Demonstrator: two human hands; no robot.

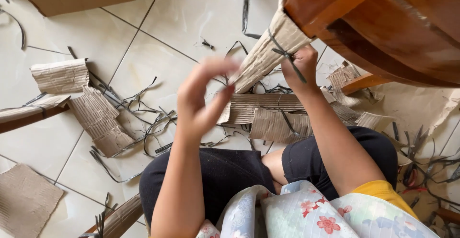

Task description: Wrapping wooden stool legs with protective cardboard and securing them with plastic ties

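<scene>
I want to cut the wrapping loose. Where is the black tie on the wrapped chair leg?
In the head view, upper middle-right: the black tie circles the cardboard wrap on the wooden chair leg, right beside the right hand.

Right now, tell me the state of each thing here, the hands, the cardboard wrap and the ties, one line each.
Left hand: raised, blurred, fingers curled, holding nothing visible.
Right hand: gripping the dark tie on the wrapped leg.
Cardboard wrap: around the wooden leg, bound by the tie.
Dark tie: knotted around the wrap, ends loose.
Wooden furniture: partly unwrapped, bare wood showing.
Loose cardboard pieces: lying on the tiled floor.
Cut strips: scattered on the floor.
</scene>
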